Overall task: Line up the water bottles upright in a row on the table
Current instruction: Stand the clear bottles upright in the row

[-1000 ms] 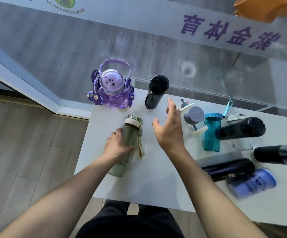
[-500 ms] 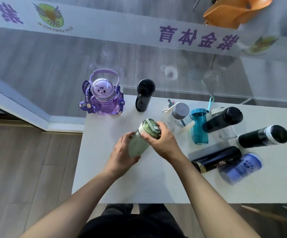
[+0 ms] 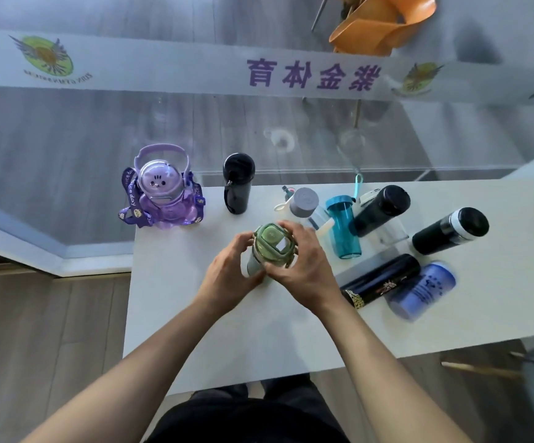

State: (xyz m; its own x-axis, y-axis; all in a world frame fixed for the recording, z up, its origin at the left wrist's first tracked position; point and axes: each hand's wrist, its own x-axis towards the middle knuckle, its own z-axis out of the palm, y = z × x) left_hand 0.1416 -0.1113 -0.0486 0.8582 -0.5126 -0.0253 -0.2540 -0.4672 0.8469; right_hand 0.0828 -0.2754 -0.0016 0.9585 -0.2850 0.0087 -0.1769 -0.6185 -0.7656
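Note:
A green bottle (image 3: 270,243) stands nearly upright at the middle of the white table (image 3: 195,330), its lid facing me. My left hand (image 3: 227,276) wraps its body and my right hand (image 3: 304,266) grips it just under the lid. At the table's back left corner a purple cartoon bottle (image 3: 163,193) and a black bottle (image 3: 238,183) stand upright. To the right stand a grey-lidded clear bottle (image 3: 305,203) and a teal bottle (image 3: 344,227). A black bottle (image 3: 380,209), a black-and-white bottle (image 3: 451,230), a black patterned bottle (image 3: 382,279) and a blue bottle (image 3: 422,290) lie on their sides.
A glass wall with a white banner (image 3: 291,75) runs right behind the table's far edge. An orange chair (image 3: 384,24) shows beyond the glass. Wooden floor lies to the left of the table, whose left edge is close to the purple bottle.
The green bottle was lying flat under my left hand; both hands took it and tipped it up onto its base. My right hand, open a second ago, now grips it.

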